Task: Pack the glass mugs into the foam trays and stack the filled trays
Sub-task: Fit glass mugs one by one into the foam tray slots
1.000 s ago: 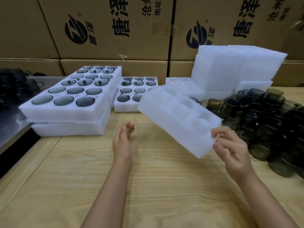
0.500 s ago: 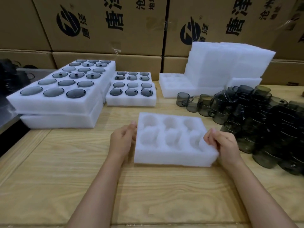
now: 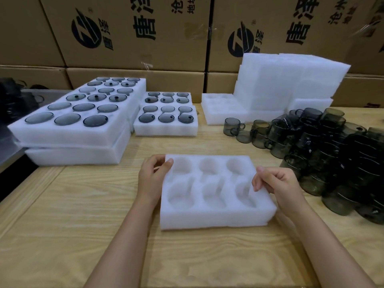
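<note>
**Head view.** An empty foam tray (image 3: pixel 216 217), white and cut with six round cavities in two rows of three, lies on the light wooden surface (image 3: pixel 83 225) directly before the person. Both hands are grasping it. The left hand (image 3: pixel 152 177) grips the far-left corner, with the thumb laid on the top face and the fingers curled round the edge. The right hand (image 3: pixel 278 183) holds the right rim, its curled fingertips resting on the top face beside the nearest cavity. All six cavities hold nothing.

To the far left stands a large stack of filled trays (image 3: pixel 72 138), two layers deep, the upper layer showing grey glass in rows of three. Just beside it, to the right, is a smaller block of filled trays (image 3: pixel 166 129), likewise showing rows of three. Behind and to the right is a tall pile of unused foam trays (image 3: pixel 291 86), with one low tray in front of it at its left.

The loose glass mugs (image 3: pixel 332 146), smoky grey and handled, are heaped along the right side of the surface, near the right hand but apart from it. One mug (image 3: pixel 232 126) stands alone at the left end of the heap. Printed cardboard boxes (image 3: pixel 145 38) form the wall behind everything.
</note>
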Demonstrator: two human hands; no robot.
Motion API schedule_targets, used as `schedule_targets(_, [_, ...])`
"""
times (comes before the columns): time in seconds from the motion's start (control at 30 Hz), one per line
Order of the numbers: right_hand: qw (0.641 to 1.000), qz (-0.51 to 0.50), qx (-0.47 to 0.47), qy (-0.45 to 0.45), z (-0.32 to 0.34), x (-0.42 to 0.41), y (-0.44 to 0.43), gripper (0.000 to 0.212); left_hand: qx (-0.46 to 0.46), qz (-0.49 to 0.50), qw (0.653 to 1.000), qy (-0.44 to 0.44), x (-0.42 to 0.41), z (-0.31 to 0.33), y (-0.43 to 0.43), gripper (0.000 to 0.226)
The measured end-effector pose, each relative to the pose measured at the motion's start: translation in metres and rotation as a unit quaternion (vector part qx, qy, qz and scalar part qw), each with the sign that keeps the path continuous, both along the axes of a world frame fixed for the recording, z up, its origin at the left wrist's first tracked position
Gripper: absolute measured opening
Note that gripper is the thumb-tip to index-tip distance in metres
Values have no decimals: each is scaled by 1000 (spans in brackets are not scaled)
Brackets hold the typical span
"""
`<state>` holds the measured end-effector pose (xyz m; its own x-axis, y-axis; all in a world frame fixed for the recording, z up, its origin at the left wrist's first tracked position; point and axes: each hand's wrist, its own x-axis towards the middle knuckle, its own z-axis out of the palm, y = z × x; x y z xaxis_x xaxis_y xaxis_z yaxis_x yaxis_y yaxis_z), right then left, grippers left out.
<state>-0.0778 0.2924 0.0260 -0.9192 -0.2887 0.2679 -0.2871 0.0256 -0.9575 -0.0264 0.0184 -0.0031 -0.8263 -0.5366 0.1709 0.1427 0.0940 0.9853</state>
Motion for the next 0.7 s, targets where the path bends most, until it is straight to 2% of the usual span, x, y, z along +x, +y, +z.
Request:
schedule_targets(0.13, [997, -55, 51, 5, 2, 1, -4, 38, 63, -38, 997, 5, 1, 3, 0, 25])
schedule_targets(0.27, [986, -160, 49, -14, 7, -2, -4, 24, 60, -41, 997, 2, 1, 2, 0, 26])
schedule_targets(0.3, [975, -209, 74, 12, 8, -4, 0, 17, 59, -39, 998, 2, 1, 2, 0, 26])
schedule_targets(0.33, [952, -266, 140, 53, 9, -7, 5, 10, 57, -35, 998, 1, 1, 1, 0, 27])
schedule_targets(0.37, [916, -317, 226, 92, 10, -8, 10, 13, 56, -33, 998, 1, 1, 1, 0, 27])
schedule_targets(0.43, [845, -362, 374, 122, 8, -10, 17, 36, 52, -28, 998, 1, 0, 0, 0, 27])
schedule_targets(0.5, [808, -366, 450, 105, 8, -11, 19, 50, 53, -27, 998, 1, 0, 0, -1, 30])
schedule_targets(0.6, [784, -348, 509, 64, 5, -14, 22, 56, 59, -26, 998, 2, 0, 0, -2, 30])
schedule_targets(0.7, [785, -328, 523, 53, 2, -15, 23, 53, 69, -32, 997, 6, -1, 0, -2, 27])
